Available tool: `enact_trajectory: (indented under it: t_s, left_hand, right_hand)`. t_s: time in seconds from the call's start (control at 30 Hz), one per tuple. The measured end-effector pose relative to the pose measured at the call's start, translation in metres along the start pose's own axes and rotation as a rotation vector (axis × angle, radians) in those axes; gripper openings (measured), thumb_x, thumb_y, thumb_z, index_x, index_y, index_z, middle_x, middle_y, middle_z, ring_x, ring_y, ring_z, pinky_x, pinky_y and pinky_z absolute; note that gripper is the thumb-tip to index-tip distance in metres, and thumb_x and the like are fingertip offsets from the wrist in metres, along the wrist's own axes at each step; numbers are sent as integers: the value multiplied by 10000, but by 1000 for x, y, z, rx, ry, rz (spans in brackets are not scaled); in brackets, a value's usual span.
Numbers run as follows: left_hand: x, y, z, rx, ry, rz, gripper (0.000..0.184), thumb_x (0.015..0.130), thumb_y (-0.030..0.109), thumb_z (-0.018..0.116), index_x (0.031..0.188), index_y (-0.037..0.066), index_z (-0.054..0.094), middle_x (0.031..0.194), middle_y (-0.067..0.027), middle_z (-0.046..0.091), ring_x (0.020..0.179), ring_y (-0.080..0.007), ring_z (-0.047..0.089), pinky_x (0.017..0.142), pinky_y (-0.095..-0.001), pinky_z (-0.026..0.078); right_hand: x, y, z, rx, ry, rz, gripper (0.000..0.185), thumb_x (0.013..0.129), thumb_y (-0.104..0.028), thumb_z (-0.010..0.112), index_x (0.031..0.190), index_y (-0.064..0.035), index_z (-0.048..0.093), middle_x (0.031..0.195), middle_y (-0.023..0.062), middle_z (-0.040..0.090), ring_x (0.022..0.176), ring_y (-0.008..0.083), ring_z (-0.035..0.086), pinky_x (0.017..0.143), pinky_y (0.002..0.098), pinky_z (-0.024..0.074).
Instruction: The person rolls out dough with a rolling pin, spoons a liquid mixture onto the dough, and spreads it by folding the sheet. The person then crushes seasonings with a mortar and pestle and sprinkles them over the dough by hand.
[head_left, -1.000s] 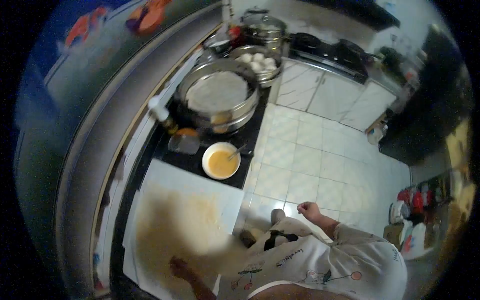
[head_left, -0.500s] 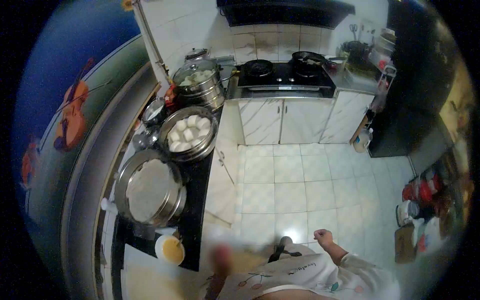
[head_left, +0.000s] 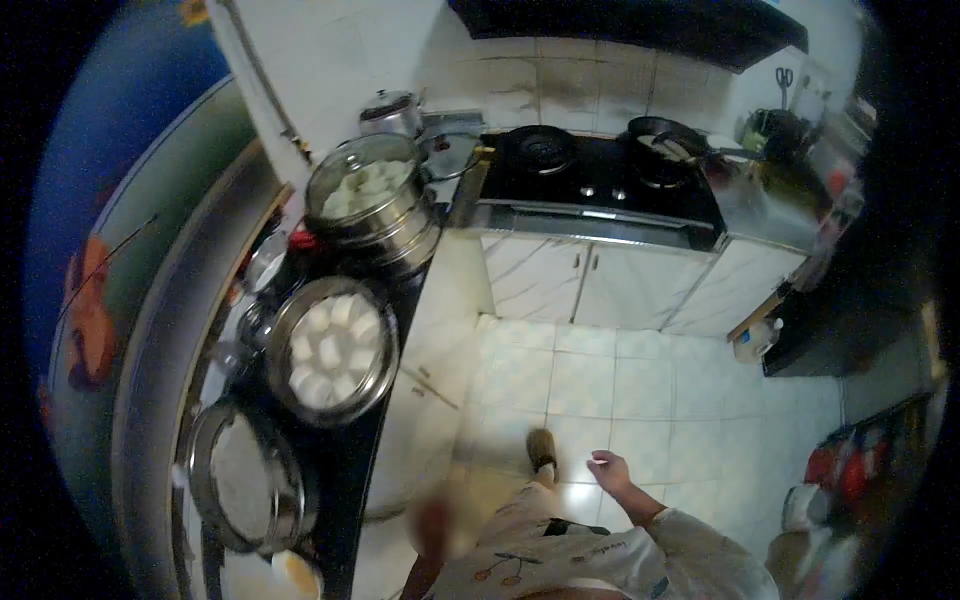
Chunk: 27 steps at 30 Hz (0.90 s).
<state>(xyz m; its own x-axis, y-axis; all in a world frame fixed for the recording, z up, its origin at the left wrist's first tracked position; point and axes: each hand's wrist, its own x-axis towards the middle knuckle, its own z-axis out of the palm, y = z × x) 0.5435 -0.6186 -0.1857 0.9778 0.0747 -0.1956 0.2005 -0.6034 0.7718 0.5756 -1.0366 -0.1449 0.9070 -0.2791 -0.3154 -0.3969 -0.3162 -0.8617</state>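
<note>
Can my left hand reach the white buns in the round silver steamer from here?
Probably not without moving closer: the blurred left hand sits short of the round silver metal steamer, but its white buns look uncovered and nothing visible blocks the way.

A glare [head_left: 582, 495] lay on the pale tiled floor [head_left: 630, 370]; white marbled cabinets [head_left: 640, 288] lined the far wall [head_left: 570, 92], a blue-green mural [head_left: 110, 75] at left.

Open floor [head_left: 640, 385] stretches ahead of the right hand [head_left: 612, 472]; counter [head_left: 345, 500] and pots [head_left: 400, 240] block ahead-left of the left hand [head_left: 433, 525].
</note>
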Motion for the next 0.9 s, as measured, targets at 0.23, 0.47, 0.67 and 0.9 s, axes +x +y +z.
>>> enact_trajectory:
  t_s: [0.23, 0.47, 0.67, 0.9]
  left_hand:
    - [170, 47, 79, -24, -361, 182, 418, 886, 250, 416, 1243, 37, 370, 1198, -140, 451, 1115, -245, 429, 961, -392, 339]
    - [263, 248, 49, 128, -96, 230, 272, 845, 215, 519, 1029, 16, 545, 906, -138, 584, 810, -236, 576, 741, -368, 467]
    - [270, 232, 108, -317, 84, -219, 148, 814, 111, 570, 912, 0, 574, 787, -127, 602, 724, -203, 595, 680, -297, 475]
    - [386, 262, 256, 147, -232, 304, 344, 830, 304, 532, 1025, 21, 525, 943, -160, 582, 882, -318, 554, 784, -369, 440]
  right_hand:
    - [157, -47, -58, -359, -92, -42, 538, 766, -354, 608, 1155, -4, 482, 1075, 189, 555, 905, 265, 596, 781, 365, 473]
    - [335, -53, -68, 27, -38, 120, 516, 776, -270, 632, 1182, -6, 453, 1123, 178, 528, 876, 233, 598, 734, 332, 487]
    - [528, -15, -36, -256, 42, 5, 627, 736, -242, 673, 1230, -8, 366, 1121, 183, 506, 905, 256, 579, 755, 349, 472]
    - [623, -22, -33, -176, 155, 159, 684, 675, -162, 667, 1253, -86, 308, 1011, 152, 546, 880, 277, 548, 742, 366, 461]
